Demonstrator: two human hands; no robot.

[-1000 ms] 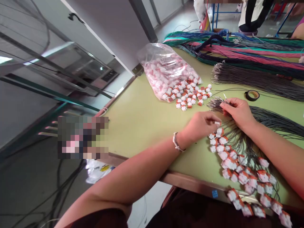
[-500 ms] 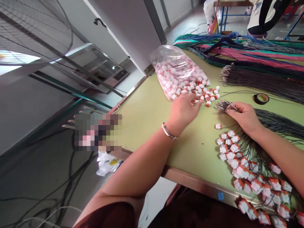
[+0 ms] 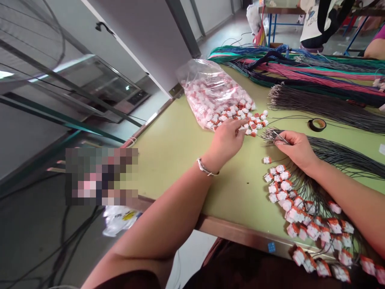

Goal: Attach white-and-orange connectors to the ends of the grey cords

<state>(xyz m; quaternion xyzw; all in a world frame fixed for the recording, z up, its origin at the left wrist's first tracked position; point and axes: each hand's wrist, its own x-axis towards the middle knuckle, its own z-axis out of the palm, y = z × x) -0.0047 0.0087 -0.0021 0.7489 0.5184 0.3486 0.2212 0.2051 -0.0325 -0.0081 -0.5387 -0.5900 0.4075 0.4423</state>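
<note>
My left hand (image 3: 227,140) is at the near edge of a pile of small white-and-orange connectors (image 3: 253,125). Its index finger stretches over them and the thumb stands apart; I see nothing held. The pile spills from a clear plastic bag (image 3: 215,90) full of similar connectors. A wire with a bare metal end (image 3: 282,139) is pinched in my right hand (image 3: 296,148), over the metal-tipped ends of a dark wire bundle (image 3: 267,136). Below that hand lie several wires fitted with white-and-orange connectors (image 3: 296,214), reaching the table's front edge.
A roll of black tape (image 3: 317,125) lies right of the pile. Behind it stretch another dark wire bundle (image 3: 325,106) and long pink, green and blue wires (image 3: 288,68). The green table (image 3: 168,152) has a metal edge. A person (image 3: 319,24) is at the back.
The view has turned slightly, so everything sits further left. My left index finger has straightened out over the connectors. My right hand keeps its pinch on the wire.
</note>
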